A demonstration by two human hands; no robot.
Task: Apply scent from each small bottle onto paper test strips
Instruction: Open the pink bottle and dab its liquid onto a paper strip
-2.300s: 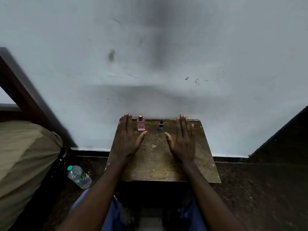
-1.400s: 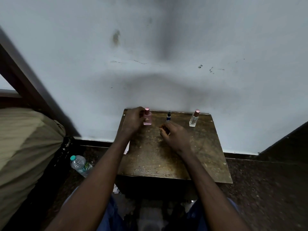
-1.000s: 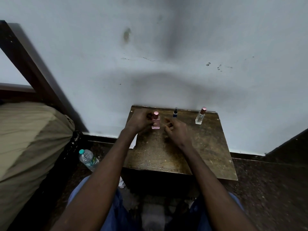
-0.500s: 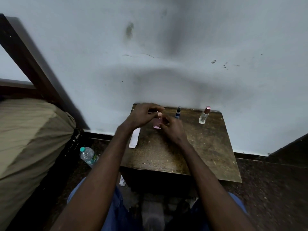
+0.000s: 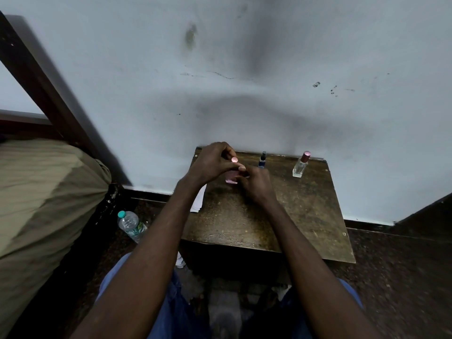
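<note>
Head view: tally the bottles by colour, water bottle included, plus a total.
Pink bottle, between left hand and right hand: 1
Blue bottle: 1
Clear bottle, pink cap: 1
Water bottle, teal cap, on the floor: 1
Total: 4

Plain home room, likely bedroom: bed (image 5: 44, 192) with olive cover and dark wooden frame (image 5: 46, 89) at left, scuffed white wall (image 5: 269, 69), worn small wooden surface (image 5: 244, 223), water bottle (image 5: 130, 225) on dark floor (image 5: 403, 277).
</note>
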